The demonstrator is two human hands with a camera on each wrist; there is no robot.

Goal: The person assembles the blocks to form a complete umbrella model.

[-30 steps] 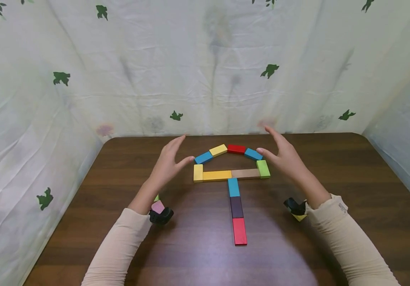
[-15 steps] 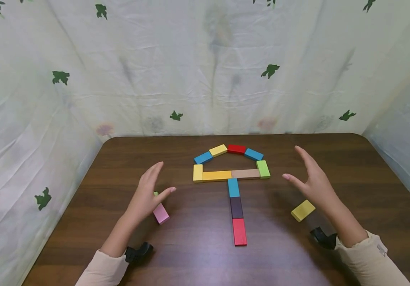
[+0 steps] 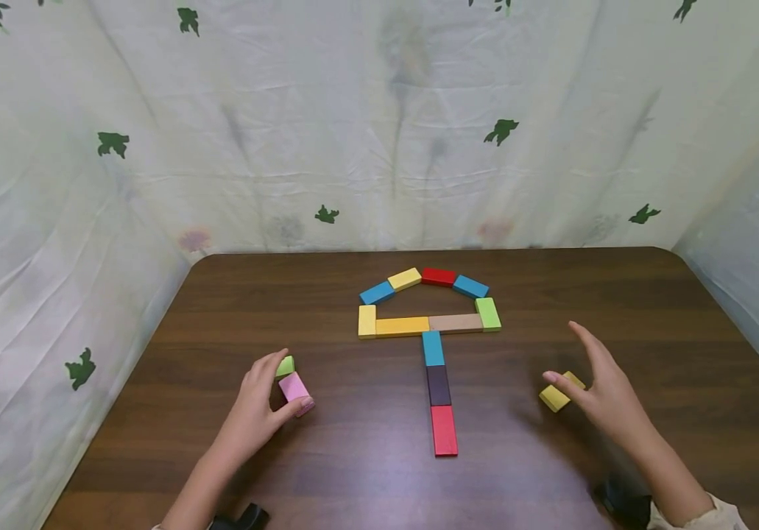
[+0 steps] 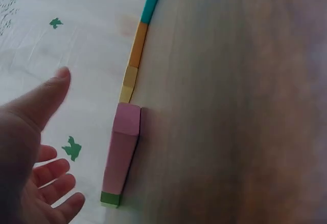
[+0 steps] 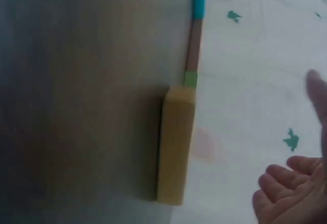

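Observation:
My left hand [image 3: 253, 405] hovers beside a pink block [image 3: 293, 385] and a light green block [image 3: 286, 366], its thumb overlapping the pink one in the head view. The left wrist view shows a gap between the fingers and the pink block [image 4: 120, 147]. Over on the right, my right hand [image 3: 607, 397] is raised near a yellow block [image 3: 554, 400], partly covering it. Fingers and thumb are spread and hold nothing. In the right wrist view that yellow block [image 5: 176, 147] lies apart from the hand [image 5: 294, 185].
Mid-table, several blocks form an umbrella-like outline: an arch with a red block [image 3: 439, 277] on top, a base with an orange-yellow block [image 3: 402, 326], and a stem ending in a pinkish-red block [image 3: 444, 430]. A white curtain [image 3: 273, 132] hangs behind the brown table [image 3: 352, 471].
Both hands have drawn back from the arch of blocks, outward and toward the person. The left came down by the pink block, the right by the yellow block. The arrangement looks unchanged.

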